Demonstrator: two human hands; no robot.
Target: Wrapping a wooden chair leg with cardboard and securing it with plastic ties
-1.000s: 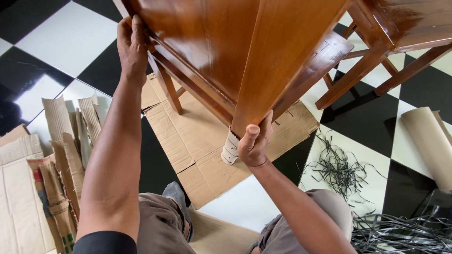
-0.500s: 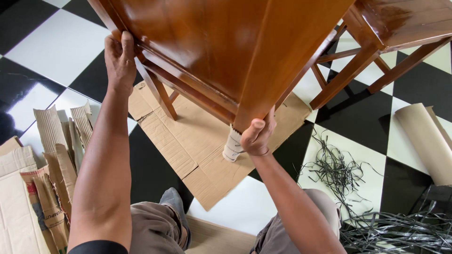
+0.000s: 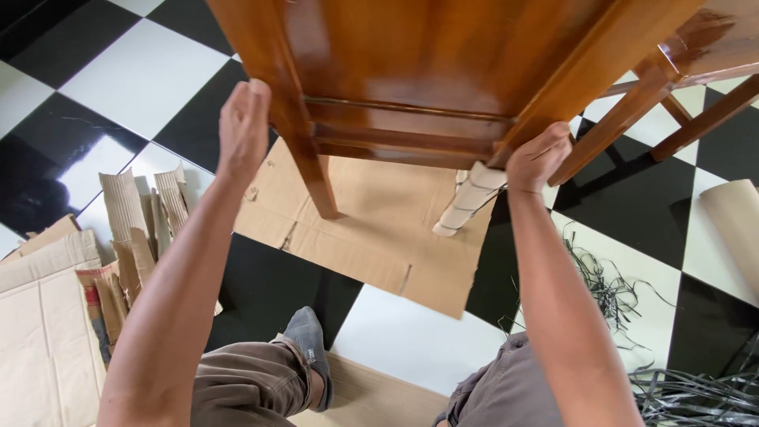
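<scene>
At the far left, flat sheets and torn strips of corrugated cardboard scraps [image 3: 118, 237] lie on the black-and-white checkered floor [image 3: 134, 71]. Just right of them the left hand [image 3: 243, 126] is raised with the fingers straight and together, its palm pressed flat against the outer face of the left front leg of a glossy brown wooden chair [image 3: 427, 55]; the hand is open, not wrapped around the leg. The chair fills the top of the view, above and ahead of both hands, with its front rails running between them. Its left leg comes down onto a flattened cardboard sheet [image 3: 371, 229] spread on the floor beneath the chair. Further right, another leg ends in a pale paper wrapping [image 3: 468, 202] tied round with thin dark strapping, its foot over the same sheet. The right hand [image 3: 538, 158] sits just right of that wrapped leg, fingers curled around the lower edge of the chair frame, gripping it. Beyond it stands a second wooden chair [image 3: 696, 71], close beside the first. Below that, a tangle of black plastic strapping [image 3: 609, 292] lies on the floor, and a roll of brown paper [image 3: 735, 229] rests at the right edge.
</scene>
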